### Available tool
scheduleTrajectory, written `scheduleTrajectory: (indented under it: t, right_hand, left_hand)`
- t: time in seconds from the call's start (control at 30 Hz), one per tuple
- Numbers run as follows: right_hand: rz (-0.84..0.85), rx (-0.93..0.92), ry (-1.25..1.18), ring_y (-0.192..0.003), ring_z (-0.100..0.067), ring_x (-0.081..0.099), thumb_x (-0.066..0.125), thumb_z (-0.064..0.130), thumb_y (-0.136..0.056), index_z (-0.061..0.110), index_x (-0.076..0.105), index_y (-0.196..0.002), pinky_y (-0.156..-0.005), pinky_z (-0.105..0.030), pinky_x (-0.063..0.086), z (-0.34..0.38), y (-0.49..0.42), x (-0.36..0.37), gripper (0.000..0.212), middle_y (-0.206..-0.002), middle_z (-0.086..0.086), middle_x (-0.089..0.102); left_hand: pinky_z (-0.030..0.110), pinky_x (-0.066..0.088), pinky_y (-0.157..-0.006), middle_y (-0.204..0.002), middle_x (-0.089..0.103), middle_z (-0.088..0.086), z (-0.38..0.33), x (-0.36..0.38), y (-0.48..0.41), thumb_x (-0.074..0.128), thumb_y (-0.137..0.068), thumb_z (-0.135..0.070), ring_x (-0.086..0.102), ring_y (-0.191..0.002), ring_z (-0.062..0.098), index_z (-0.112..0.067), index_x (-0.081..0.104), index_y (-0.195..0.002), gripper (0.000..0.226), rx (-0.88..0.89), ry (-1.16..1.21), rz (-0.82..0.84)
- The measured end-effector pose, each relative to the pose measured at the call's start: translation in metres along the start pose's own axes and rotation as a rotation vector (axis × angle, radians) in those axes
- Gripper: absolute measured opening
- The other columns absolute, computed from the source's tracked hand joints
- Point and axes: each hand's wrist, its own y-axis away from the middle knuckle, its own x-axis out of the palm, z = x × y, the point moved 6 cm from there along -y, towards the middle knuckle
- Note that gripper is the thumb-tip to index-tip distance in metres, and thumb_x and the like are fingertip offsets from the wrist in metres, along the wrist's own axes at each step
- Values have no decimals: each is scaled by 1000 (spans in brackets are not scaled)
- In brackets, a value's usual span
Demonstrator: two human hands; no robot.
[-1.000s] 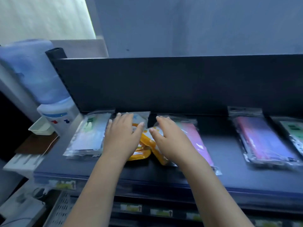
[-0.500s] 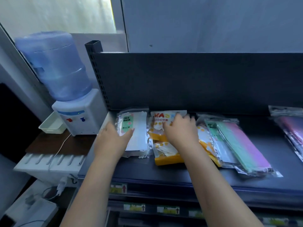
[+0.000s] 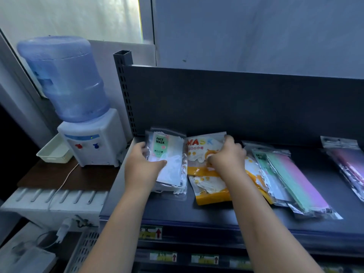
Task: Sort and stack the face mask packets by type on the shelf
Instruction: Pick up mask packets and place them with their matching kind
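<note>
On the dark shelf lie several face mask packets. At the left end is a clear packet of white masks with a green FACE MASK label; my left hand holds its left edge, thumb on top. Beside it lie orange-and-white MASK packets, one overlapping another. My right hand grips the right edge of the upper one, fingers curled. To the right a packet of green and pink masks lies slanted. A purple-pink packet shows at the right edge.
A water dispenser with a blue bottle stands left of the shelf on a brown surface, next to a white tray. The shelf's back panel rises behind the packets. Price labels line the lower shelf edges.
The view has swung left. My left hand went from the orange packets to the white mask packet's left edge. My right hand now curls on the orange packet's right edge.
</note>
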Motion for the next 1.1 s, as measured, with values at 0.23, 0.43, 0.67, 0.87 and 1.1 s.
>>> scheduleTrajectory:
  t: [0.23, 0.43, 0.67, 0.87, 1.1]
  right_hand:
    - [-48, -1, -516, -102, -21, 71, 73, 2, -86, 21, 49, -152, -81, -45, 65, -5, 3, -16, 73, -118, 1, 70]
    - [9, -27, -755, -93, -15, 77, 65, 7, -98, 36, 68, -104, -77, -44, 67, -5, 9, -22, 30, -104, 6, 76]
    - [6, 30, -963, -90, -16, 80, 59, 11, -104, 25, 69, -124, -74, -40, 68, -14, 11, -36, 26, -108, 0, 79]
    - [8, 107, -1130, -89, -25, 81, 62, 9, -104, 21, 72, -120, -80, -52, 66, -46, 10, -59, 23, -103, -8, 82]
    - [-32, 130, -1198, -91, -34, 81, 58, 6, -104, 19, 74, -115, -83, -58, 64, -99, 8, -103, 23, -100, -12, 82]
  left_hand:
    - [52, 63, -86, -104, 77, 3, 18, -5, -8, 96, -67, -6, 77, -90, 27, -12, 65, -126, 67, -189, 240, -4]
    - [48, 60, -93, -122, 68, -1, 2, -10, -3, 92, -69, -17, 69, -109, 25, -18, 63, -133, 70, -38, 214, -24]
    - [45, 65, -85, -116, 77, 5, -10, -4, -2, 70, -95, 0, 77, -101, 20, -17, 57, -134, 45, -18, 435, 86]
    - [29, 63, -62, -115, 74, 12, -27, 20, 7, 49, -102, 6, 79, -82, 14, -9, 57, -132, 34, -130, 656, 173]
    - [35, 60, -55, -124, 73, 10, -65, 78, 41, 46, -101, 10, 75, -97, 24, -14, 55, -134, 42, -162, 658, 321]
